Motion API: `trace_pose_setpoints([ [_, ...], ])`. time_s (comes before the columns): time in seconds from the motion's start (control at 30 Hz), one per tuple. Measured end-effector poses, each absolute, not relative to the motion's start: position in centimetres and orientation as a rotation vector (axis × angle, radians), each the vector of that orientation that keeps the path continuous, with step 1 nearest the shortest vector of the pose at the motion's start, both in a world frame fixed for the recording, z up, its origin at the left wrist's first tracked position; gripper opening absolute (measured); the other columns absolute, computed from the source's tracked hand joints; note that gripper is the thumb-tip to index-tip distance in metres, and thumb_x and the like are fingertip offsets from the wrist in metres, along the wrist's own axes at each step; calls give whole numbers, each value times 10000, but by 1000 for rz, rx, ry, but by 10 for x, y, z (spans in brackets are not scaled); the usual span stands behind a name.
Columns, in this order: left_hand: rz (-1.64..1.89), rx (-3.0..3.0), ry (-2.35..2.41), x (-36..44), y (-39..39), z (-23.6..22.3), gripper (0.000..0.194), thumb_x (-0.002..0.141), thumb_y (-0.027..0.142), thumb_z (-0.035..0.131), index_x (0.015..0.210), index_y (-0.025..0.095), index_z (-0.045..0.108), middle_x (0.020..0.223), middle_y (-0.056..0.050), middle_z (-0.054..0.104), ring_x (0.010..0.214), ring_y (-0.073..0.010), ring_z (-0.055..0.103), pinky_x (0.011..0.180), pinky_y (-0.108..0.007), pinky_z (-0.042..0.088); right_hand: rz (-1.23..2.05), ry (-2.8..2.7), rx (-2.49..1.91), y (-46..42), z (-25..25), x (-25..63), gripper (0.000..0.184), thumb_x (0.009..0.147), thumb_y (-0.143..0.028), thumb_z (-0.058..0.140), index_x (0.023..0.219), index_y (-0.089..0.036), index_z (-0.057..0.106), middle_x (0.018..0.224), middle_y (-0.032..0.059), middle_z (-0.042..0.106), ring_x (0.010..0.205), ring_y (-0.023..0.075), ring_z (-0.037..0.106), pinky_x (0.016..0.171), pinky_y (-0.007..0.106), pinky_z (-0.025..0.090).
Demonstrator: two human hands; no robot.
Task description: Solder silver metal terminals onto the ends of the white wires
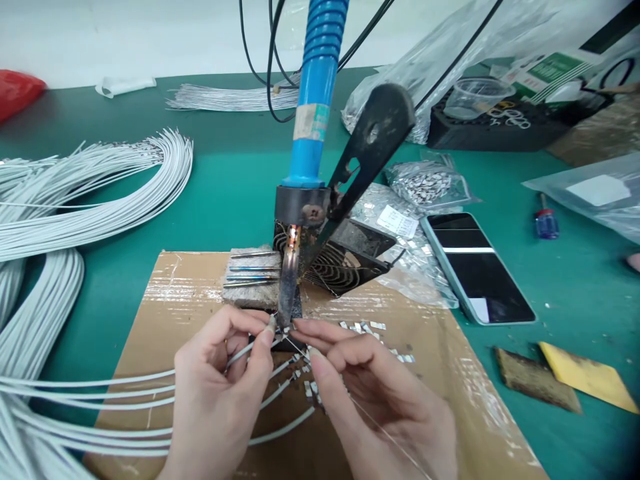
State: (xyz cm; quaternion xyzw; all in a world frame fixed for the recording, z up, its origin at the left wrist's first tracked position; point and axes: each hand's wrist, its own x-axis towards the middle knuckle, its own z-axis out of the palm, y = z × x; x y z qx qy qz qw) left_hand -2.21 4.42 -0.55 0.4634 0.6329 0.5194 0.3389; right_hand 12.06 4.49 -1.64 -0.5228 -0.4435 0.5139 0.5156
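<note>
Over the cardboard sheet (150,320), inward of its far edge and about midway between its sides, the white cable (240,354) is pointing rightward and away, its long axis slanting toward the iron tip (287,293). The left hand (220,387) is pinching it, thumb and forefinger nearly closed; the right hand (385,387), thumb and fingertips drawn close, is holding the thin wire (385,437), presumably steadying both ends at the tip. Above, the black bracket (303,205) is gripping the soldering iron (313,120) tip-down, probably leaving both hands free.
</note>
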Motion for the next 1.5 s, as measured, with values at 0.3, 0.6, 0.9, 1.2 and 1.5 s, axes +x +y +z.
trace_pose_setpoints([
  [0.3,1349,1231,1660,-24,42,-7,176,899,72,700,808,222,709,880,15,841,737,-86,801,690,-74,589,1213,-1059,-1278,44,-13,115,209,913,-219,724,727,-268,643,1067,-33,829,1039,136,784,950,201,581],
  [0.6,1331,1173,1652,-21,42,-8,168,913,81,687,809,212,706,886,6,839,760,-88,801,716,-82,594,1227,-1078,-1292,46,-15,118,220,914,-260,741,714,-255,649,1072,9,835,1070,182,786,931,240,594],
  [0.9,1346,1020,1655,-13,43,-3,142,850,110,728,763,218,694,768,32,784,677,-87,740,637,-100,570,1254,-1034,-1281,48,-14,118,232,903,-252,747,693,-244,651,1054,39,840,1027,196,795,915,261,633],
  [1.2,1355,940,1728,-6,43,4,102,779,168,746,703,215,697,728,25,748,599,-97,664,539,-136,515,1321,-1043,-1259,52,-15,124,230,905,-260,751,694,-235,664,1062,55,845,990,212,812,876,266,647],
  [1.5,1330,909,1788,-4,43,4,116,781,202,752,696,219,676,745,14,746,570,-92,615,465,-145,437,1285,-1076,-1247,52,-15,123,233,909,-277,762,696,-236,677,1080,64,848,1030,219,812,895,266,655],
])
